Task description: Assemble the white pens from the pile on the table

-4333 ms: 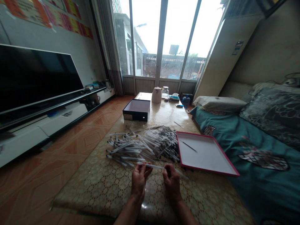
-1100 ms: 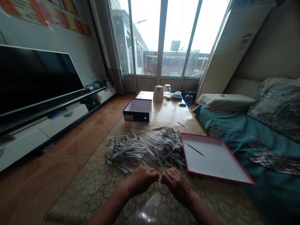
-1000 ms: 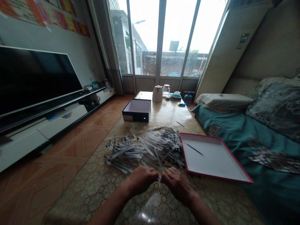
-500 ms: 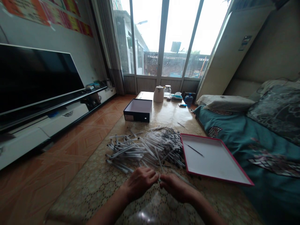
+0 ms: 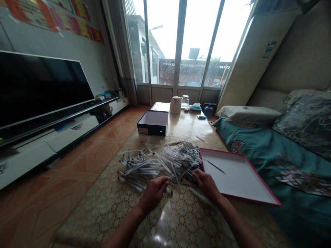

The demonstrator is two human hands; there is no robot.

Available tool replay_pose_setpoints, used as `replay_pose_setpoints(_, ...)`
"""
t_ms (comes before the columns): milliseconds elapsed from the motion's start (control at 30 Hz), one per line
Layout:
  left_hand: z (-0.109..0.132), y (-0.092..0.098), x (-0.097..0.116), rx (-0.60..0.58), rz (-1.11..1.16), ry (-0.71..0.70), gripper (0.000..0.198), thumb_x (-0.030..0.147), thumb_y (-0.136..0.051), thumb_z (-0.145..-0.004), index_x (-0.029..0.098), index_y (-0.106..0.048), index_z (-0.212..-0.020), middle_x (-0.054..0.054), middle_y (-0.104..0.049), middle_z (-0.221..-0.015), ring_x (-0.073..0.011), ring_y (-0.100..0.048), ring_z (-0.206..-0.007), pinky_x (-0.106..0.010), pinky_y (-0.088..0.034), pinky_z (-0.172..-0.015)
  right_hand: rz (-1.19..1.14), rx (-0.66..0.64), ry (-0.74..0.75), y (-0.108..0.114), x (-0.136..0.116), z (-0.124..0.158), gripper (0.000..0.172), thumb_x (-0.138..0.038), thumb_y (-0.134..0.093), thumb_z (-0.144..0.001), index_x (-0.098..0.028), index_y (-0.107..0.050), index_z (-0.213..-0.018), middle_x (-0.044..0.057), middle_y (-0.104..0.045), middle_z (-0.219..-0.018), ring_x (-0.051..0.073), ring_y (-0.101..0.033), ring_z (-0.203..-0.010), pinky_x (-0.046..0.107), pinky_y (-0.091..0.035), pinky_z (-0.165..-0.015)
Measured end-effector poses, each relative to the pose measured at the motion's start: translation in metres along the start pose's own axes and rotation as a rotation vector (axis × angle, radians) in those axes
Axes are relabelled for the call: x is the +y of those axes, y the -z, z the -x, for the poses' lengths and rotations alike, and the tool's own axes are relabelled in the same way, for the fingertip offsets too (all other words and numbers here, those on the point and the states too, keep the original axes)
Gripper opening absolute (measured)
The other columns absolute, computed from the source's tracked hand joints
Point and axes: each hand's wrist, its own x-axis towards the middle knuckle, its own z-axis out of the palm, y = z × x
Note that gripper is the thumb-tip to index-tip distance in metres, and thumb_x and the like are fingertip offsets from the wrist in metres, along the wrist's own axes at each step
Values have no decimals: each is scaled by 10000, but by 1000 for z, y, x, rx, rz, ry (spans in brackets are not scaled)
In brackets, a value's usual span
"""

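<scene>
touching loose clear pens (image 5: pixel 160 164), left hand (image 5: pixel 154 194), right hand (image 5: pixel 205 183), any hold unclear

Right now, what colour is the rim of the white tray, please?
The white tray has a pinkish-red rim, clearest in the head view.

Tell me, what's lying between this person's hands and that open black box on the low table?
The head view shows a loose heap of clear-barrelled pens there, its near edge at the left hand and right hand, its far edge short of the open black box.
</scene>
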Motion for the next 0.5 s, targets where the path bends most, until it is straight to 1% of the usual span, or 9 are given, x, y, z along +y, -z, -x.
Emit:
replay_pose_setpoints(33,-3,-10,3,20,166,76,296,370,-395,-870,157,-594,-922,-30,-627,-664,-130,-580,-594,-233,-431,-580,3,29,-25,-5,-3,-7,262,-338,-362,-875,-192,-561,-789,11,-595,-631,145,-560,-585,226,-381,-557)
replay_pose_setpoints(100,-6,-28,5,70,431,181,285,394,-453,-839,145,-582,-890,-40,-647,-680,-142,-600,-624,-240,-443,-595,-13,123,-67,-11,-8,-19,259,-332,-404,-844,-163,-570,-948,49,-634,-724,164,-587,-614,246,-406,-574)
replay_pose_setpoints(167,-7,-40,2,129,601,265,275,406,-533,-789,142,-576,-849,-61,-672,-739,-150,-611,-659,-240,-444,-601,-69,209,-95,-12,-12,-26,387,-339,-450,-810,-126,-507,-1127,82,-647,-823,166,-596,-604,266,-433,-586)
replay_pose_setpoints(200,-6,-44,0,165,663,309,281,411,-568,-762,140,-575,-836,-67,-678,-753,-145,-608,-646,-234,-440,-582,-105,243,-110,-12,-14,-27,437,-346,-456,-805,-116,-476,-1175,93,-646,-860,164,-597,-595,274,-444,-592)
replay_pose_setpoints(233,-4,-47,-3,205,721,356,293,416,-597,-737,138,-575,-830,-69,-680,-754,-138,-602,-621,-229,-437,-561,-139,273,-122,-13,-16,-25,447,-354,-451,-808,-113,-472,-1184,103,-643,-895,162,-600,-593,283,-454,-603)
replay_pose_setpoints(300,0,-51,-8,299,849,445,317,419,-644,-692,137,-580,-822,-68,-678,-756,-131,-604,-612,-230,-449,-564,-207,307,-136,-16,-22,-13,395,-376,-423,-829,-124,-524,-1117,112,-639,-929,160,-605,-604,290,-464,-621)
replay_pose_setpoints(367,7,-56,-11,400,980,513,321,400,-685,-656,140,-589,-818,-63,-675,-772,-138,-624,-662,-248,-478,-623,-288,253,-155,-25,-32,7,350,-415,-402,-848,-150,-585,-983,90,-651,-860,154,-598,-576,275,-459,-586)
replay_pose_setpoints(433,16,-61,-12,479,1092,548,294,346,-711,-644,144,-595,-822,-58,-673,-785,-149,-641,-725,-265,-496,-685,-409,70,-218,-38,-44,31,381,-471,-361,-865,-175,-595,-816,31,-625,-656,136,-558,-466,241,-419,-478)
replay_pose_setpoints(500,24,-68,-11,540,1177,564,238,272,-711,-662,149,-593,-829,-54,-675,-797,-154,-649,-769,-267,-506,-717,-528,-48,-305,-51,-55,52,454,-534,-321,-861,-183,-558,-694,2,-570,-549,123,-507,-386,228,-363,-398)
